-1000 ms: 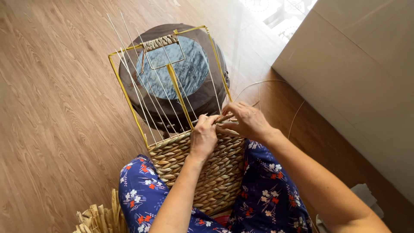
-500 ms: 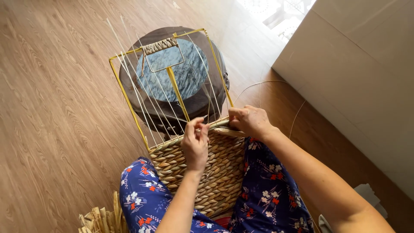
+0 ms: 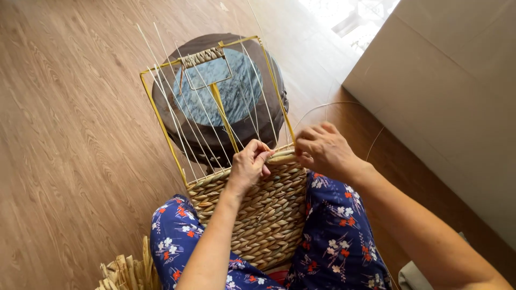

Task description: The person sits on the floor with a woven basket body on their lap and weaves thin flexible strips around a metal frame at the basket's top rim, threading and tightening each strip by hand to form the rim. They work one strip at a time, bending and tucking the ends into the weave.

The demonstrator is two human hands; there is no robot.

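A half-woven straw basket panel (image 3: 263,215) rests on my lap, built on a yellow metal frame (image 3: 161,123) with several thin white upright strands (image 3: 183,113). My left hand (image 3: 248,166) pinches a straw strand (image 3: 282,157) at the top edge of the weave, near the middle. My right hand (image 3: 322,150) grips the same top row at the frame's right side, fingers curled over it. A woven handle piece (image 3: 203,57) sits at the frame's far end.
A round dark stool with a blue-grey top (image 3: 226,96) stands behind the frame. A large pale box or wall panel (image 3: 446,96) fills the right. Loose dried straw (image 3: 126,271) lies at my left knee on the wooden floor (image 3: 64,134). A thin wire (image 3: 333,104) loops near my right hand.
My left hand slid down and left along the top row, then pinched the strand nearer the middle. My right hand stayed at the right edge.
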